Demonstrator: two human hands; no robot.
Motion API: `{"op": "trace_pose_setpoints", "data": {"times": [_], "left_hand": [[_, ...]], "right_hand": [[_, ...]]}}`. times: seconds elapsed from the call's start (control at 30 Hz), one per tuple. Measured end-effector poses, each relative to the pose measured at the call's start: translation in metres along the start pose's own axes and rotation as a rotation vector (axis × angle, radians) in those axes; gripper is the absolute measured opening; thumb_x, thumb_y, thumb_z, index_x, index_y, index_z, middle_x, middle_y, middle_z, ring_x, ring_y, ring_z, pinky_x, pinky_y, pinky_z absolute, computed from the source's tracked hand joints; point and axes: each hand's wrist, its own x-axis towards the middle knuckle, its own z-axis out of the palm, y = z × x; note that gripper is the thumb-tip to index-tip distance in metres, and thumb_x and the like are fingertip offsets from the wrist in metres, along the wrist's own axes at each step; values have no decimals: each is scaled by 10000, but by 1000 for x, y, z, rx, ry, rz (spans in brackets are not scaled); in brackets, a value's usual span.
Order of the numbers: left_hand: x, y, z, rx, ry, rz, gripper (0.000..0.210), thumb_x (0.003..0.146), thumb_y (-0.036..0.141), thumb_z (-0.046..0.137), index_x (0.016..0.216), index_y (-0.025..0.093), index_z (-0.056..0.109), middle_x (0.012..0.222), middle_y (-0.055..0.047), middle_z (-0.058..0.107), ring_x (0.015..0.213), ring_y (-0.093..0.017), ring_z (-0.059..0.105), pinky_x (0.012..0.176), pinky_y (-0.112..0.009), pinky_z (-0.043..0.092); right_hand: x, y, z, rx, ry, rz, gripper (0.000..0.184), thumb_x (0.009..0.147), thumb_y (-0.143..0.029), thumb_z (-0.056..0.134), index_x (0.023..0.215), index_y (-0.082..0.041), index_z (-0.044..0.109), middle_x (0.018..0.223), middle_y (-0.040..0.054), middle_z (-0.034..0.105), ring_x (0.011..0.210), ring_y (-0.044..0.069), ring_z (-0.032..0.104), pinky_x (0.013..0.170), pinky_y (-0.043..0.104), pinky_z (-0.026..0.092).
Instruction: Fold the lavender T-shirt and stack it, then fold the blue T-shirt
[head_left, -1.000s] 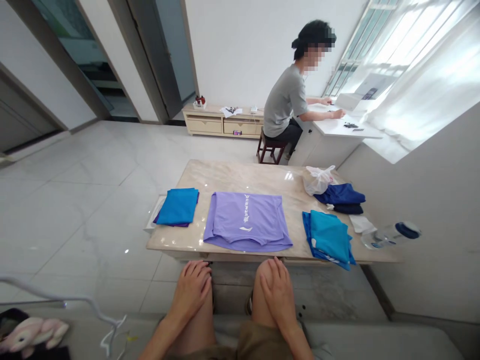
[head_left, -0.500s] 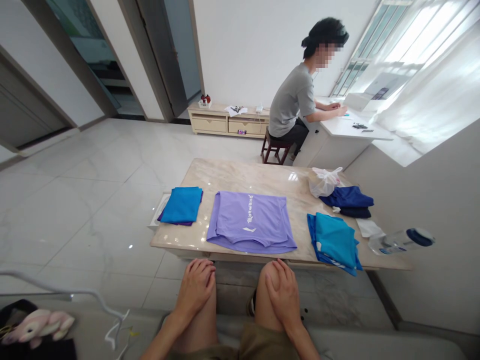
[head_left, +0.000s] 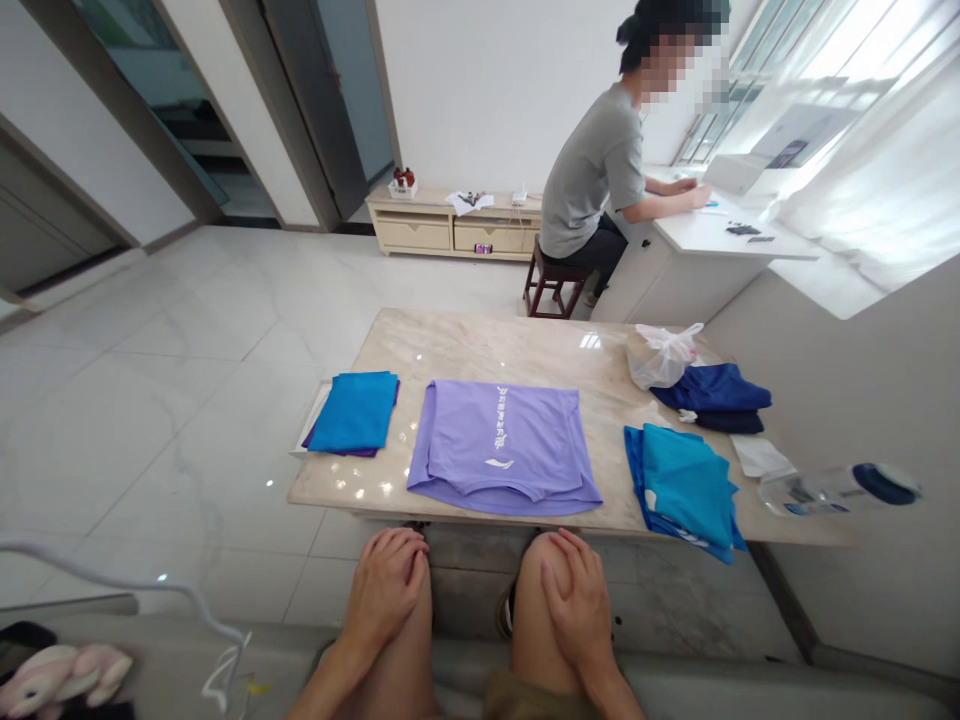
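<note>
My left hand (head_left: 388, 583) lies over my left knee, holding nothing, with its fingers draped across the kneecap. On the other knee rests my right hand (head_left: 579, 598), likewise without anything in it. Just beyond both hands a purple T-shirt (head_left: 457, 430) is folded on the marble-topped table (head_left: 465, 340), white lettering down its middle. A folded blue garment (head_left: 354, 412) lies at the table's left end, on top of a darker purple one. To the right sits a pile of teal and blue shirts (head_left: 686, 480), hanging slightly over the near edge.
A clear bottle (head_left: 821, 492), a white plastic bag (head_left: 664, 355) and navy clothes (head_left: 716, 390) occupy the table's right end. Another person (head_left: 596, 170) sits on a stool at a white desk (head_left: 720, 230). A pink plush toy (head_left: 64, 675) lies at lower left, near white hangers (head_left: 199, 590).
The view has shifted slightly, with the table appearing a little larger. My hands stay on my knees and the clothes stay in place.
</note>
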Motion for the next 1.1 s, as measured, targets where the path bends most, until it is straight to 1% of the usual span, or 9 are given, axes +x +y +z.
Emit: {"op": "trace_pose_setpoints", "data": {"times": [0.3, 0.57, 0.73, 1.0, 1.1], "left_hand": [[2, 2, -3, -19, 8, -7, 233, 998, 196, 556, 953, 287, 766, 1087, -22, 825, 1087, -269, 733, 1008, -457, 497], [-1, 4, -7, -15, 11, -31, 243, 997, 208, 541, 958, 271, 773, 1092, -49, 826, 1104, -281, 721, 1026, -470, 496], [-4, 8, -10, -4, 30, -16, 242, 993, 200, 538, 963, 266, 770, 1087, -57, 823, 1100, -281, 718, 1030, -476, 500], [-12, 12, -10, 18, 57, 9, 254, 1016, 183, 512, 1005, 261, 753, 1145, -63, 822, 1164, -281, 716, 1135, -515, 456], [-12, 11, -10, 22, 59, 8, 251, 1021, 185, 512, 1012, 258, 752, 1156, -64, 822, 1163, -279, 717, 1143, -518, 452]], "right_hand": [[1, -3, -3, 35, -16, 34, 377, 1046, -435, 586, 1326, -226, 728, 1372, 139, 701, 1241, 341, 618, 1117, 539, 485], [1, -3, -1, 21, 4, 16, 384, 1036, -432, 581, 1316, -213, 726, 1357, 135, 709, 1233, 328, 619, 1111, 520, 485], [1, -5, 0, 2, 17, 9, 399, 1035, -443, 566, 1317, -209, 725, 1359, 143, 711, 1231, 333, 617, 1112, 526, 484], [-5, -7, 0, -22, 45, -12, 428, 1055, -459, 529, 1337, -193, 710, 1387, 157, 696, 1272, 329, 598, 1152, 532, 453], [-5, -6, 0, -19, 49, -19, 440, 1060, -471, 523, 1333, -181, 712, 1384, 161, 696, 1277, 329, 594, 1152, 531, 450]]}}
